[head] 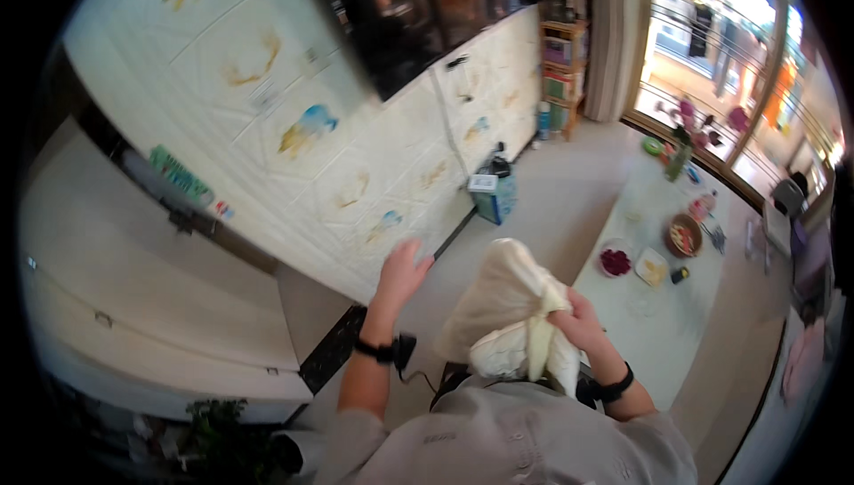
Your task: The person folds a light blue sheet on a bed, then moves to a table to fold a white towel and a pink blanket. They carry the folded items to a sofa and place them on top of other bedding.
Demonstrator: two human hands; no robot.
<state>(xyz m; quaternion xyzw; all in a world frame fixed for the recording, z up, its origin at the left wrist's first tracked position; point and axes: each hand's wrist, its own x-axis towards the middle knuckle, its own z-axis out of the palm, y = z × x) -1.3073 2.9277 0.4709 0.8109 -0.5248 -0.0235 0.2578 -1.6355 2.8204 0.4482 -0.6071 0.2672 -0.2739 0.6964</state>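
My right hand [579,319] grips a bundle of off-white cloth [510,285] near its gathered middle, in front of my body. The upper part of the cloth bulges out to the left of the hand, and pale folds hang beneath it. What the bundle is exactly, a garment or a bag, I cannot tell. My left hand [402,270] is raised to the left of the cloth, apart from it, with nothing in it and the thumb away from the fingers. Each wrist wears a black band.
At right stands a long pale table [674,345] with bowls of food, a small dish and flowers in a vase. A box [494,201] stands on the floor by the patterned wall, below a wall-mounted television [427,18]. A white cabinet [167,285] is at left, above a leafy plant [223,431].
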